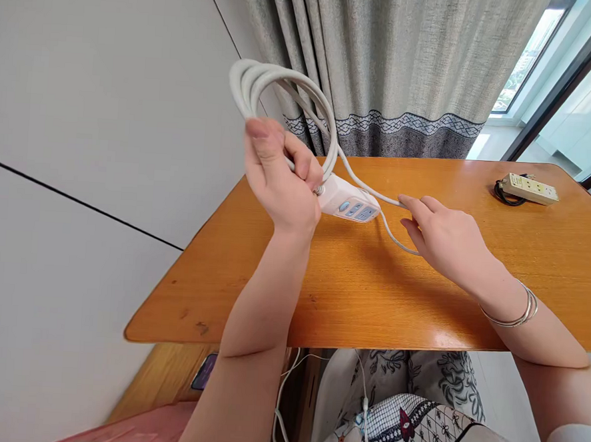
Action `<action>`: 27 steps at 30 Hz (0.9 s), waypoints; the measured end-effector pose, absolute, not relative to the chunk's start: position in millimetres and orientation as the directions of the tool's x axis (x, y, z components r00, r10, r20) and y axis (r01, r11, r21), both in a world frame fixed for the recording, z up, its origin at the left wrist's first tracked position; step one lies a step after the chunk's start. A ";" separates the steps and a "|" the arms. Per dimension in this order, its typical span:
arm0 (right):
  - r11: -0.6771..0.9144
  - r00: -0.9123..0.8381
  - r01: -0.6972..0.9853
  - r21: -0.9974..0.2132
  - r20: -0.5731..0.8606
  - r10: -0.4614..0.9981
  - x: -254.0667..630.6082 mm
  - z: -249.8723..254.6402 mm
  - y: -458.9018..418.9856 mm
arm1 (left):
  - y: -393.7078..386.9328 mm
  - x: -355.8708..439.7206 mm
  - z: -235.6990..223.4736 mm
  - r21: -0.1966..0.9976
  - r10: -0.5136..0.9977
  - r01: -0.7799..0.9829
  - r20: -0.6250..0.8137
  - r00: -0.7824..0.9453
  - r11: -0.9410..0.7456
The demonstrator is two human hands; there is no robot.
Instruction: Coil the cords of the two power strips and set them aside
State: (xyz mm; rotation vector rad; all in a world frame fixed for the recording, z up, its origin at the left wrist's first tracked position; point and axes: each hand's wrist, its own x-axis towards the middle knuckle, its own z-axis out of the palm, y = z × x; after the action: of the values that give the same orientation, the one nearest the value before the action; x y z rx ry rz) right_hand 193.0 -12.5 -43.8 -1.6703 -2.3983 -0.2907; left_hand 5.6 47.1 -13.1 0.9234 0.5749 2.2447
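My left hand (283, 173) is closed around a looped white power cord (326, 116), holding its coils up above the table. Just right of that hand is a white power strip (351, 201) with blue-grey sockets, hanging over the tabletop. From the coils a length of cord runs across to my right hand (439, 233), whose thumb and fingers are closed on it. The cord passes out of sight behind these fingers, and a loop of it shows below them, leading back toward the strip.
The wooden table (252, 278) spans the view. A beige power strip (530, 189) with a black cord lies at its far right. Grey curtains (385, 60) hang behind, and a white panelled wall (82, 101) stands left. Below the edge are a phone (205, 371) and a thin white cable (283, 427).
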 end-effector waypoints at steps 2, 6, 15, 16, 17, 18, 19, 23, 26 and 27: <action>0.374 -0.368 0.926 0.049 0.332 0.869 192.6 -43.3 -19.6 | 49.7 8.2 -23.4 0.571 0.646 -0.325 0.553 -0.526 -0.754; 0.601 -0.511 0.797 -0.067 0.457 0.728 194.4 -44.2 -34.3 | 55.9 15.5 -47.9 0.537 0.561 -0.194 0.698 -0.445 -0.821; 0.839 -0.646 0.535 -0.102 0.590 0.484 189.9 -46.4 -48.5 | 62.6 25.9 -81.5 0.638 0.664 -0.185 0.721 -0.199 -0.748; 0.854 -0.656 0.510 -0.100 0.597 0.461 190.2 -45.5 -49.3 | 61.9 26.1 -82.2 0.627 0.658 -0.202 0.733 -0.174 -0.752; 0.867 -0.665 0.487 -0.106 0.598 0.447 190.6 -44.5 -50.3 | 60.8 26.5 -82.3 0.613 0.646 -0.220 0.750 -0.142 -0.759; 0.874 -0.671 0.471 -0.119 0.595 0.443 191.1 -43.5 -51.5 | 59.2 27.2 -81.7 0.602 0.637 -0.237 0.764 -0.106 -0.762; 0.878 -0.676 0.459 -0.135 0.588 0.444 191.5 -42.6 -52.6 | 56.9 28.2 -80.5 0.601 0.634 -0.251 0.770 -0.073 -0.759; 0.873 -0.690 0.447 -0.195 0.547 0.475 192.3 -38.7 -55.5 | 42.4 32.5 -71.7 0.707 0.737 -0.267 0.676 -0.016 -0.654; 0.867 -0.699 0.417 -0.273 0.513 0.497 193.6 -33.6 -55.7 | 29.8 32.8 -62.7 0.801 0.823 -0.270 0.566 0.050 -0.534; 0.866 -0.705 0.398 -0.302 0.504 0.500 194.6 -31.4 -55.9 | 26.5 32.3 -59.9 0.821 0.836 -0.276 0.540 0.094 -0.500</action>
State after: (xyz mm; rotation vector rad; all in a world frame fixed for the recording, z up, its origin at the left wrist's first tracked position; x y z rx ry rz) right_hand 194.6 -55.9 -31.4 -0.6493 -2.4440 0.2274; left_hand 32.3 26.5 -59.9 1.4739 0.5860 1.5649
